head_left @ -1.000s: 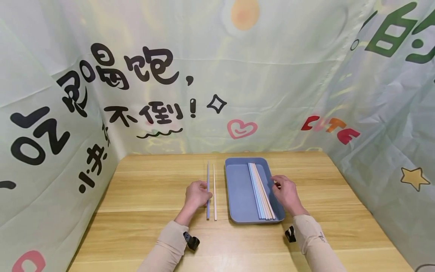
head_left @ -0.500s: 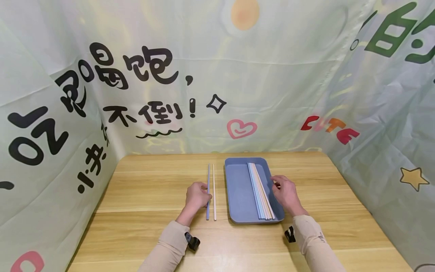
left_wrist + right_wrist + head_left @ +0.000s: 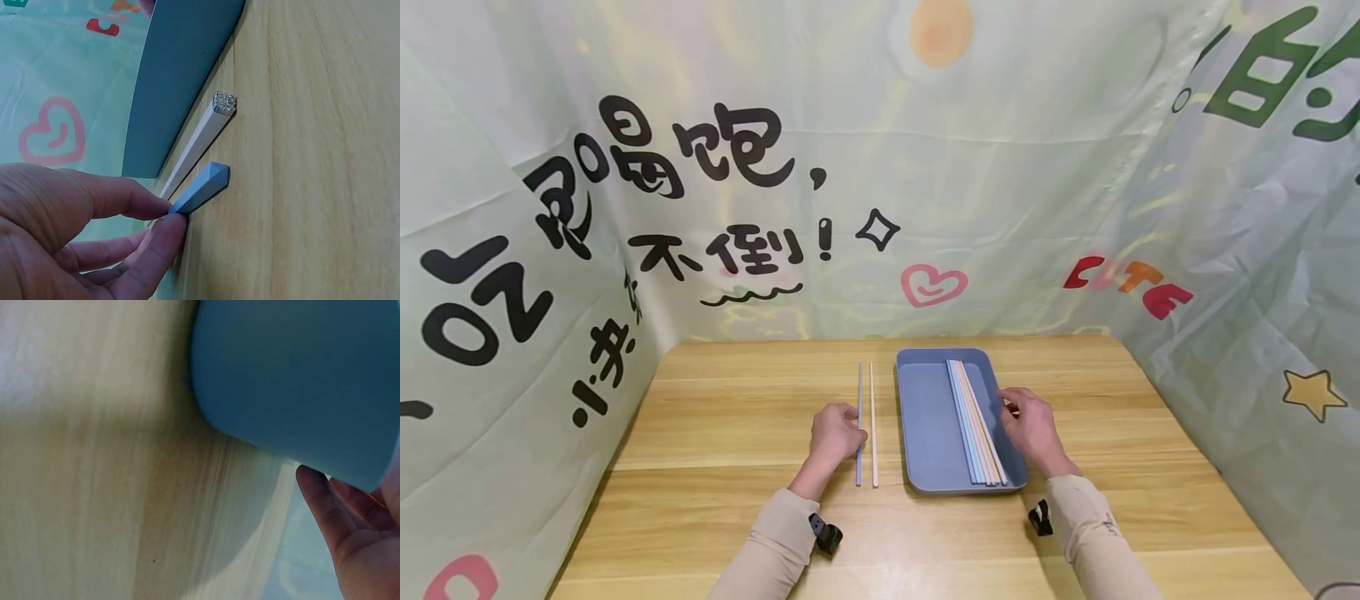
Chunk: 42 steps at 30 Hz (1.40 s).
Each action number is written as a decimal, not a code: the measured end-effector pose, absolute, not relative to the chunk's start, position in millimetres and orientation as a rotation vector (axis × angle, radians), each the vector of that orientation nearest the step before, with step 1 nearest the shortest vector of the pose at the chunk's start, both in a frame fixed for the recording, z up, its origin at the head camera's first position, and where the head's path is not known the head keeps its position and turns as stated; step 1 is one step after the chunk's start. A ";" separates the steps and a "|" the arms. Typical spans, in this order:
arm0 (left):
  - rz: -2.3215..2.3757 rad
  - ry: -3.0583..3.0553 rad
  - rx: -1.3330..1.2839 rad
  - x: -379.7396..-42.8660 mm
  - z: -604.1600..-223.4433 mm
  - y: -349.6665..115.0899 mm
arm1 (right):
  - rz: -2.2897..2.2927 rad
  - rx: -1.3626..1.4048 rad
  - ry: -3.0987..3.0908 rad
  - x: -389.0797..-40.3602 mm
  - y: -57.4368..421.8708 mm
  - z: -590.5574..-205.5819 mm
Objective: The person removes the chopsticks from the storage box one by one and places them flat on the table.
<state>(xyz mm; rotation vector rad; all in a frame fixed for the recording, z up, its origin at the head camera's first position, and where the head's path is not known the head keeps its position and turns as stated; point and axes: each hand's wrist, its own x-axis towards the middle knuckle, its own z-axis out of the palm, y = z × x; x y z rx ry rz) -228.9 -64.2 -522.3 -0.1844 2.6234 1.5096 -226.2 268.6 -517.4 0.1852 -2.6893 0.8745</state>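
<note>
My left hand (image 3: 835, 432) pinches a blue chopstick (image 3: 859, 471) between thumb and forefinger. In the left wrist view the blue chopstick (image 3: 205, 186) lies along the tabletop, its squared end poking out past the fingertips. Parallel on its right is a pale pinkish-white chopstick (image 3: 874, 462), its silvery end facing the left wrist camera. A blue-grey rectangular tray (image 3: 928, 433) holds a bundle of several pastel chopsticks (image 3: 973, 429), slanting along its right half. My right hand (image 3: 1032, 425) grips the tray's right rim, fingertips against the outer wall (image 3: 300, 381) in the right wrist view.
The wooden table (image 3: 722, 417) carries all of this. Printed fabric (image 3: 1000, 200) hangs behind it and along both sides. Each wrist wears a black strapped device, the left one (image 3: 826, 535) hanging low over the wood.
The far end of the blue chopstick has come down slightly, level with the pale chopstick's end. My left hand has shifted very little, and my right hand and the tray stay put.
</note>
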 end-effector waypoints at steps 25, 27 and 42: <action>1.738 2.645 -0.047 -232.6 -496.8 -36.7 | 0.878 0.177 -2.695 -225.8 268.5 -515.9; 1.777 2.602 -0.028 -231.8 -493.4 -31.6 | 0.880 0.171 -2.699 -225.4 267.7 -515.4; 1.898 2.383 0.063 -227.8 -482.6 10.6 | 0.879 0.171 -2.702 -225.5 266.8 -514.6</action>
